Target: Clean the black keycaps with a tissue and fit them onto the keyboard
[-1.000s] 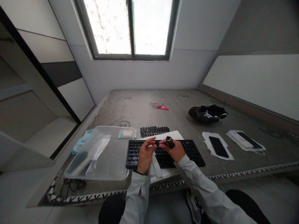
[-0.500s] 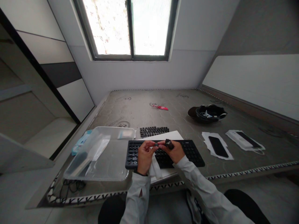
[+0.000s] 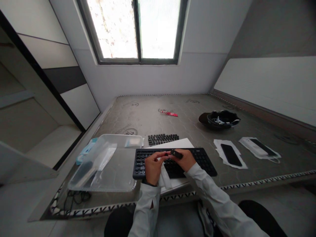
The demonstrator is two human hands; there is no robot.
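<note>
In the head view, my left hand (image 3: 152, 168) is closed, its fingertips pinching a small dark piece (image 3: 168, 153) that looks like a keycap. My right hand (image 3: 185, 159) grips a short dark tool (image 3: 176, 154), its tip close to that piece; its exact kind is unclear. Both hands are over a black keyboard (image 3: 204, 164), whose left part shows bare key places. Beyond it, loose black keycaps (image 3: 163, 139) lie in rows. A white cloth or tissue (image 3: 165, 177) hangs below my left hand, over the keyboard's front edge. White paper or board (image 3: 184, 143) lies underneath.
A clear plastic box (image 3: 120, 164) with packets inside stands left, beside a blue pack (image 3: 85, 151) and a black cable (image 3: 76, 197). To the right are a phone on white tissue (image 3: 231, 154), a white mask with devices (image 3: 261, 148) and a dark cap (image 3: 219, 120). A red packet (image 3: 170, 114) lies farther back.
The dark tool in my right hand has swung from pointing up towards me to lying flatter, its end nearer my left fingertips. The keyboard and box stay in place.
</note>
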